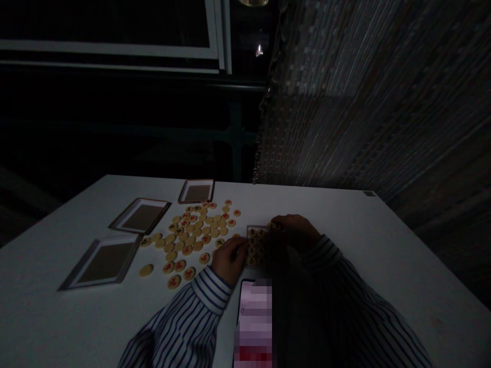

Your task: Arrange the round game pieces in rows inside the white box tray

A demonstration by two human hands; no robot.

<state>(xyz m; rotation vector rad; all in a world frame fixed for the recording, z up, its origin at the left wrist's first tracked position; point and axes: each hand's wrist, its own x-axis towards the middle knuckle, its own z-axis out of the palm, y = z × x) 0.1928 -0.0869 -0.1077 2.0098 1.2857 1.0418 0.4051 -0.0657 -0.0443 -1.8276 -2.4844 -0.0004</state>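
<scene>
A small shallow box (247,228) sits on the table in front of me, holding rows of round wooden Chinese chess pieces (252,250); its right part is lost in shadow. My left hand (230,260) is at the box's left side, with bent fingers closed at its edge. At the far right corner, my right hand (297,230) pinches one Chinese chess piece (272,225) just over the rim. To the left lies a loose spread of Chinese chess pieces (192,232), some showing red or black characters and others blank side up.
Three shallow trays or lids, a near one (109,259), a middle one (141,215) and a far one (197,191), lie on the white table (326,204). A lit phone (253,312) is close to me. Beyond the table hangs a string curtain (326,102).
</scene>
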